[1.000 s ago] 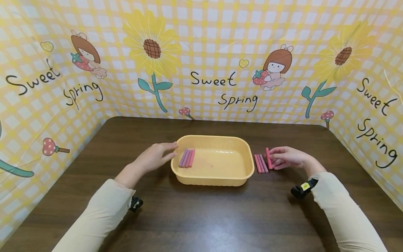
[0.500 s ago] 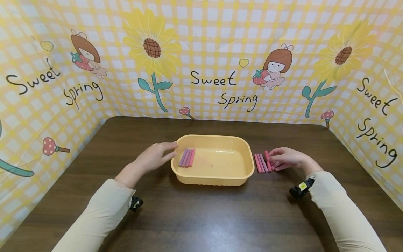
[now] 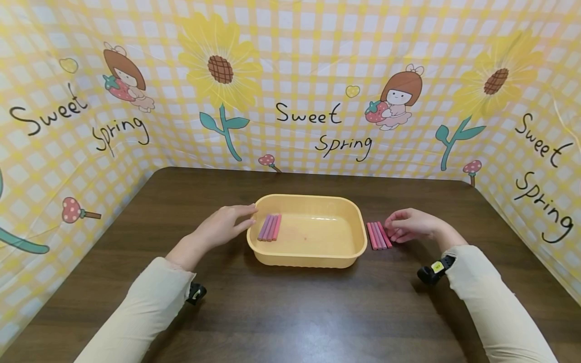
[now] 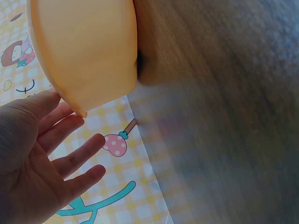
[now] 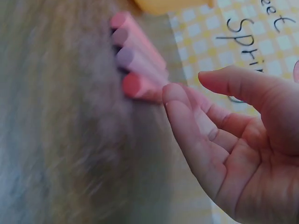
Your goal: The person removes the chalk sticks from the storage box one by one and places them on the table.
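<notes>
A yellow plastic basin [image 3: 306, 260] stands on the table, its left end met by my left hand [image 3: 222, 225]. In the left wrist view, the thumb and fingertips touch its rim [image 4: 44, 67], the other fingers spread loosely. Several pink and purple chalk sticks [image 3: 270, 228] lie side by side inside, at the left end. Another row of chalk sticks [image 3: 379, 236] lies on the table just right of the basin. My right hand [image 3: 413, 224] is beside that row, its thumb apart from the fingers and nothing held. A fingertip is close to the nearest red-pink stick [image 5: 135, 87]; contact is unclear.
The dark brown wooden table [image 3: 290, 312] spreads in front of the basin and to both sides. A yellow checked cloth [image 3: 299, 50] with printed flowers and figures hangs along its back and sides. A black wrist camera [image 3: 436, 270] sits on the right sleeve.
My right hand has lowered the red-pink chalk stick to the right end of the outer row and let it go. The left hand and basin have stayed put.
</notes>
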`<state>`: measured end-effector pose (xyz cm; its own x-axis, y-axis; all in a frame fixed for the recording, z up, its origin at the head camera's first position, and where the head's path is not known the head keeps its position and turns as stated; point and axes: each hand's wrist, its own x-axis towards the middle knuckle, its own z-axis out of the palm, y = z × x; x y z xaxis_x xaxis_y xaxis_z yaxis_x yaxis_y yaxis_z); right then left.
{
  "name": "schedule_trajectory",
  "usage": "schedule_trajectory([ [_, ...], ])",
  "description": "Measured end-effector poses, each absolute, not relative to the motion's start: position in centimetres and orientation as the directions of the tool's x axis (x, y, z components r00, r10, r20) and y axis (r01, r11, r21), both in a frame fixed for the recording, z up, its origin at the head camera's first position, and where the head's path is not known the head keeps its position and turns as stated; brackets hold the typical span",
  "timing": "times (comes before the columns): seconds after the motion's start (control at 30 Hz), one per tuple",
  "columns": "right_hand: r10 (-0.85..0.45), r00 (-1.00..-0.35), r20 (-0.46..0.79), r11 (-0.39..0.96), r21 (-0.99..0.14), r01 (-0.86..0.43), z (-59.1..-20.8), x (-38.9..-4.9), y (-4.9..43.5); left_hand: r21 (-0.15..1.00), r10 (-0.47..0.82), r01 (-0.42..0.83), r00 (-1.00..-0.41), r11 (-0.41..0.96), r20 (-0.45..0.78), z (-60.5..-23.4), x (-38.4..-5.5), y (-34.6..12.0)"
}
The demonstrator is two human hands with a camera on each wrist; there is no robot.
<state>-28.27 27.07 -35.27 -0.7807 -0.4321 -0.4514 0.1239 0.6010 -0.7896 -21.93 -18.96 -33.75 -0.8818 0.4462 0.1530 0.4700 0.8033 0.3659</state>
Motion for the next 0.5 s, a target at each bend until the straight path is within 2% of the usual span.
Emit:
schedule_trajectory([
  [0.5, -0.492, -0.793, -0.359, 0.594, -0.804, -0.005, -31.3, -28.6, 22.8, 0.362, 0.45, 0.478, -0.878, 0.8, 0.164, -34.0, -22.0, -19.0],
])
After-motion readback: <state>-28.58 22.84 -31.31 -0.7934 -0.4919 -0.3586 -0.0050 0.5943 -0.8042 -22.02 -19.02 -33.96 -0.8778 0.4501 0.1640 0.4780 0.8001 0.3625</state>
